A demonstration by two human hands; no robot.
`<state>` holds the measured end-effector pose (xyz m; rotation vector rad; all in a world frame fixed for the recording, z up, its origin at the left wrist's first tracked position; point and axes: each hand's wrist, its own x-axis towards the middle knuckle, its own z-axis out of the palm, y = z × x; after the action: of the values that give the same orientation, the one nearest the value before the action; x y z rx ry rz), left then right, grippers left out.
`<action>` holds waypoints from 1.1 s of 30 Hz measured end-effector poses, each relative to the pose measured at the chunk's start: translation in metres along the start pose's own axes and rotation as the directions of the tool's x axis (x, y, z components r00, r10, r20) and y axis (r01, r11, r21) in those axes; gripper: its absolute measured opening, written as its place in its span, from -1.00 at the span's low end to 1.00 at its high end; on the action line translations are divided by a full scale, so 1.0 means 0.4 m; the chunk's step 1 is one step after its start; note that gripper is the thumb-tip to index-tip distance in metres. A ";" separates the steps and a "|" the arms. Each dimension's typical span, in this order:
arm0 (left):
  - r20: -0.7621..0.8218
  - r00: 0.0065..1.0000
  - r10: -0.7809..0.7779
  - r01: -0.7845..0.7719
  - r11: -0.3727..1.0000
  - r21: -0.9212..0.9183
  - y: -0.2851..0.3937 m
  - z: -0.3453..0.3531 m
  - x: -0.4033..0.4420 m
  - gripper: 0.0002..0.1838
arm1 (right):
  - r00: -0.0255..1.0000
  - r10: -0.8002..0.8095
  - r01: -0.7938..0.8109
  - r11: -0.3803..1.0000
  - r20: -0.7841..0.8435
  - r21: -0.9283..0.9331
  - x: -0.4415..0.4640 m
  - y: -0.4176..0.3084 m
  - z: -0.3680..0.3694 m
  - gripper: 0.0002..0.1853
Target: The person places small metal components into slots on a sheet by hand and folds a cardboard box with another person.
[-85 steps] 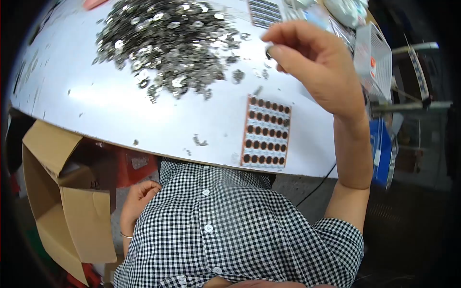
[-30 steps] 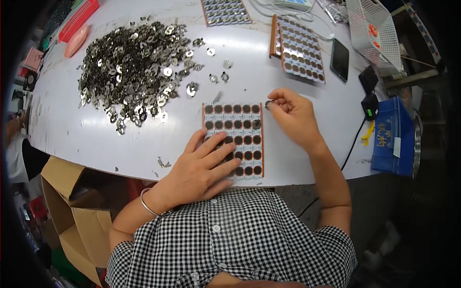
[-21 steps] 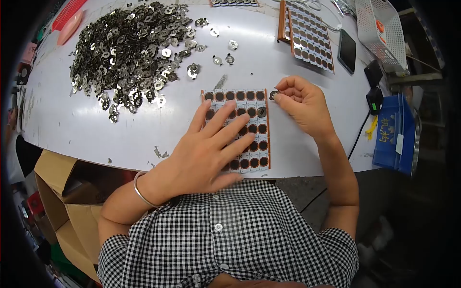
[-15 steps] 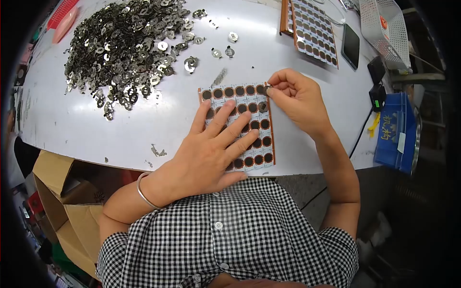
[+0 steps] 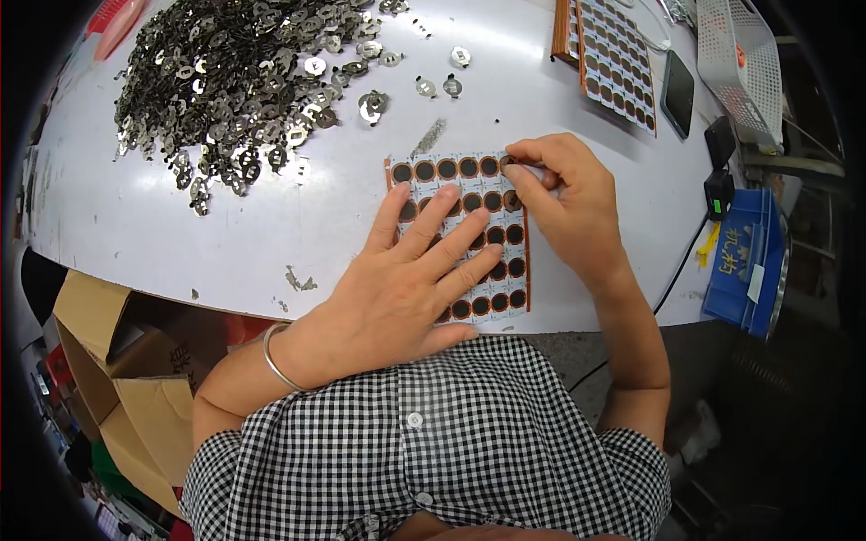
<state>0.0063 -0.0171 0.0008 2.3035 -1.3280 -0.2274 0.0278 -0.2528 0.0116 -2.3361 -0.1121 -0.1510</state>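
Near the front edge of the bench (image 5: 225,252), almost centred before the person's body, lies a panel (image 5: 506,218) with orange side strips and rows of round black pads on a white ground; any printing between the pads is too small to read. A metal clip (image 5: 512,200) sits on the right-hand pad of the second row. Just above it, at the right end of the top row, the right hand (image 5: 577,198) pinches a small metal disc (image 5: 511,162) between thumb and forefinger, its grip closed on the piece, which the fingers partly hide; whether the disc touches the pad beneath cannot be told. The left hand (image 5: 388,293) rests across the panel with fingers spread, its grip relaxed and clasping nothing, a bracelet (image 5: 273,361) round that wrist. Beyond the panel a few loose metal pieces (image 5: 453,87) lie near a large heap of metal parts (image 5: 234,90) to the left. At the upper right more panels (image 5: 618,63) lean beside a dark phone (image 5: 678,94), near a white perforated basket (image 5: 740,72). Right of the bench stands a blue bin (image 5: 735,293) marked 机构 in yellow characters, with a white label (image 5: 756,282) too small to read. At the lower left an opened cardboard box (image 5: 153,406) bears dark characters inside, not clear enough to make out.
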 end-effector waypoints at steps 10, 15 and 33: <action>-0.031 1.000 0.004 -0.005 1.000 -0.007 0.002 0.004 0.001 -0.17 | 0.979 -0.144 0.127 0.985 -0.146 -0.120 -0.022 0.010 0.040 -0.85; -0.053 0.998 0.019 -0.019 1.000 0.000 -0.001 0.009 0.000 -0.19 | 0.993 -0.118 0.114 0.988 -0.031 -0.106 0.011 -0.002 0.001 -0.86; -0.071 0.997 0.035 -0.036 0.999 -0.012 -0.004 0.007 -0.003 -0.20 | 0.981 0.132 -0.136 0.990 0.145 0.022 0.208 -0.036 -0.011 -0.82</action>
<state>0.0059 -0.0162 -0.0025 2.2538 -1.3270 -0.1404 0.1081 -0.2429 0.0367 -2.3121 -0.0277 0.0852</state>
